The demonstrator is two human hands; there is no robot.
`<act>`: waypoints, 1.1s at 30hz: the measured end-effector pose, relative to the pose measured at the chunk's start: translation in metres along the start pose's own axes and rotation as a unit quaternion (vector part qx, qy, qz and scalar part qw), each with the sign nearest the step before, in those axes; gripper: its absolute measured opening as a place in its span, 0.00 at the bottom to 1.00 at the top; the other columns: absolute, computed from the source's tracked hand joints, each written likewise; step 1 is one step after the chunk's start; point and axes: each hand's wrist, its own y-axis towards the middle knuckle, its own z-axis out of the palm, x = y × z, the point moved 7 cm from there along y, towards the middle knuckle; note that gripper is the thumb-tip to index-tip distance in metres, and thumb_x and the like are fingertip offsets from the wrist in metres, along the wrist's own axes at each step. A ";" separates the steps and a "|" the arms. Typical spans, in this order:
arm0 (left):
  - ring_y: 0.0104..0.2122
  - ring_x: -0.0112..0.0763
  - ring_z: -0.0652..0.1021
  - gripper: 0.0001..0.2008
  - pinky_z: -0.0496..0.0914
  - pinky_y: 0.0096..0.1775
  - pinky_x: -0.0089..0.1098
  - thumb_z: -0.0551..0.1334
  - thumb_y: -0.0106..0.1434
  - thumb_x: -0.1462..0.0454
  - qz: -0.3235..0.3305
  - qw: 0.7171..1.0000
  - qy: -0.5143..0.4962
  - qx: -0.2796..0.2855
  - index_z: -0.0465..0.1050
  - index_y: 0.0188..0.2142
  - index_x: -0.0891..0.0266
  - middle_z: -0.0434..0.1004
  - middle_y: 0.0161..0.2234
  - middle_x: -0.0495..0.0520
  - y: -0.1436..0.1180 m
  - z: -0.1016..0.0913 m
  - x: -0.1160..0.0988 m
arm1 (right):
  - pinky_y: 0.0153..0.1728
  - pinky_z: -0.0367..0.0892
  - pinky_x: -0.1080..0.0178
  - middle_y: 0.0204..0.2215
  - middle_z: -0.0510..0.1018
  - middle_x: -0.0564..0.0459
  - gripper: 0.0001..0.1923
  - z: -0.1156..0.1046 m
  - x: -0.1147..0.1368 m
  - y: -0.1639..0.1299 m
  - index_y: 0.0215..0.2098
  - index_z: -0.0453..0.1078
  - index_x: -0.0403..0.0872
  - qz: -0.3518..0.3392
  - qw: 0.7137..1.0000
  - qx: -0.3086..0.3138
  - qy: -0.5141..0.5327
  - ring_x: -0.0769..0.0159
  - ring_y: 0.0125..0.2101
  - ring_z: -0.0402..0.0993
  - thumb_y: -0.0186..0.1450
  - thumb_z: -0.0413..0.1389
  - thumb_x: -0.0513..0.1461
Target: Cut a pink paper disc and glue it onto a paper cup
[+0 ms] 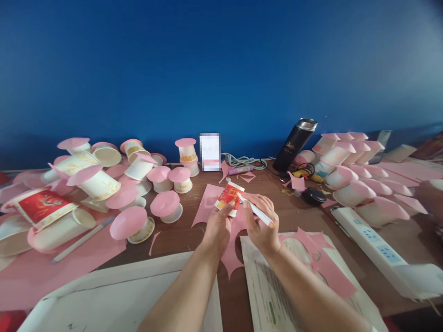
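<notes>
The left hand (217, 226) is holding a red-and-white paper cup (229, 198) down on a sheet of pink paper (211, 203) at the middle of the wooden tabletop (180, 237), its fingers clamped around the cup's side. The right hand (261, 223) is gripping a white pen (258, 213) with its fingers closed on the barrel, the tip touching the cup's edge. Piles of white cups capped with pink discs (104, 184) are lying to the left and right, and a black flask (294, 144) is leaning against the blue wall (221, 69).
</notes>
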 end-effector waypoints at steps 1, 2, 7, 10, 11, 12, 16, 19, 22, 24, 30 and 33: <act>0.44 0.34 0.78 0.13 0.64 0.55 0.36 0.70 0.51 0.68 0.001 1.000 0.000 0.004 0.77 0.38 0.63 0.80 0.41 0.54 0.000 0.001 0.000 | 0.46 0.68 0.54 0.36 0.82 0.50 0.11 0.000 0.000 0.000 0.44 0.72 0.48 0.001 1.000 0.000 0.001 0.61 0.37 0.77 0.64 0.53 0.33; 0.43 0.33 0.78 0.13 0.64 0.54 0.36 0.70 0.51 0.68 0.001 1.000 0.001 0.007 0.77 0.38 0.63 0.80 0.40 0.54 -0.001 0.002 0.000 | 0.46 0.68 0.54 0.36 0.82 0.50 0.11 0.000 0.000 0.000 0.44 0.72 0.48 0.002 1.000 0.000 0.002 0.61 0.37 0.77 0.64 0.54 0.33; 0.42 0.32 0.78 0.12 0.64 0.54 0.35 0.70 0.51 0.68 0.002 1.000 0.006 0.015 0.77 0.37 0.64 0.80 0.39 0.53 -0.002 0.004 -0.001 | 0.46 0.67 0.54 0.36 0.82 0.50 0.11 0.001 -0.002 -0.001 0.44 0.72 0.48 0.008 1.000 0.002 0.007 0.62 0.36 0.77 0.64 0.54 0.33; 0.43 0.33 0.78 0.13 0.63 0.55 0.36 0.70 0.51 0.69 0.002 1.000 -0.002 0.012 0.76 0.38 0.64 0.80 0.40 0.54 -0.001 0.003 -0.002 | 0.46 0.67 0.54 0.35 0.81 0.50 0.10 0.001 -0.003 -0.001 0.43 0.72 0.48 0.016 1.000 0.005 0.002 0.63 0.36 0.77 0.64 0.54 0.33; 0.44 0.33 0.78 0.14 0.63 0.55 0.36 0.70 0.51 0.69 0.001 1.000 -0.007 0.007 0.76 0.39 0.64 0.80 0.41 0.54 -0.001 0.003 -0.001 | 0.46 0.67 0.54 0.35 0.81 0.50 0.10 0.001 -0.004 -0.001 0.43 0.72 0.48 0.020 1.000 0.006 0.001 0.63 0.36 0.77 0.64 0.54 0.33; 0.44 0.33 0.78 0.14 0.63 0.55 0.36 0.70 0.51 0.69 -0.001 1.000 -0.012 0.002 0.76 0.39 0.64 0.80 0.41 0.54 -0.001 0.002 -0.001 | 0.46 0.68 0.54 0.35 0.81 0.50 0.10 0.000 -0.004 -0.001 0.43 0.72 0.47 0.022 1.000 0.004 0.002 0.63 0.36 0.77 0.64 0.54 0.33; 0.45 0.33 0.77 0.13 0.64 0.54 0.34 0.67 0.54 0.71 -0.018 0.999 -0.048 -0.009 0.75 0.40 0.64 0.79 0.42 0.54 -0.001 -0.001 0.000 | 0.46 0.68 0.54 0.36 0.81 0.50 0.12 -0.002 -0.004 -0.002 0.45 0.72 0.48 0.023 0.999 -0.008 0.028 0.62 0.38 0.76 0.65 0.54 0.33; 0.40 0.30 0.78 0.09 0.68 0.48 0.32 0.66 0.55 0.71 -0.047 0.995 -0.082 -0.032 0.75 0.38 0.63 0.80 0.38 0.53 -0.002 -0.003 0.002 | 0.47 0.69 0.54 0.44 0.79 0.48 0.14 -0.002 -0.017 -0.005 0.50 0.71 0.50 0.094 0.992 -0.032 0.082 0.61 0.42 0.76 0.67 0.53 0.36; 0.35 0.30 0.78 0.08 0.71 0.40 0.30 0.65 0.57 0.69 -0.073 0.993 -0.092 -0.019 0.74 0.38 0.64 0.80 0.36 0.54 -0.005 0.001 0.001 | 0.45 0.72 0.53 0.49 0.77 0.45 0.16 0.005 -0.044 -0.013 0.53 0.69 0.50 0.250 0.951 -0.056 0.172 0.59 0.44 0.76 0.67 0.53 0.43; 0.35 0.31 0.79 0.12 0.72 0.40 0.31 0.65 0.57 0.69 -0.086 0.991 -0.102 0.001 0.74 0.42 0.64 0.80 0.37 0.55 -0.007 0.005 0.001 | 0.43 0.73 0.54 0.48 0.77 0.45 0.20 0.017 -0.061 -0.022 0.53 0.68 0.50 0.363 0.896 -0.043 0.252 0.58 0.43 0.77 0.65 0.55 0.48; 0.38 0.32 0.79 0.09 0.72 0.42 0.30 0.65 0.57 0.70 -0.126 0.984 -0.127 0.003 0.74 0.39 0.67 0.80 0.38 0.57 -0.012 0.006 0.003 | 0.46 0.73 0.56 0.46 0.79 0.48 0.28 0.047 -0.061 -0.037 0.53 0.68 0.50 0.480 0.750 0.033 0.454 0.58 0.44 0.77 0.57 0.64 0.48; 0.38 0.30 0.79 0.06 0.72 0.43 0.29 0.65 0.57 0.70 -0.120 0.985 -0.126 0.009 0.75 0.36 0.67 0.80 0.38 0.56 -0.012 0.006 0.004 | 0.46 0.72 0.57 0.43 0.80 0.48 0.27 0.052 -0.051 -0.036 0.53 0.68 0.49 0.468 0.735 0.051 0.488 0.59 0.42 0.78 0.57 0.64 0.46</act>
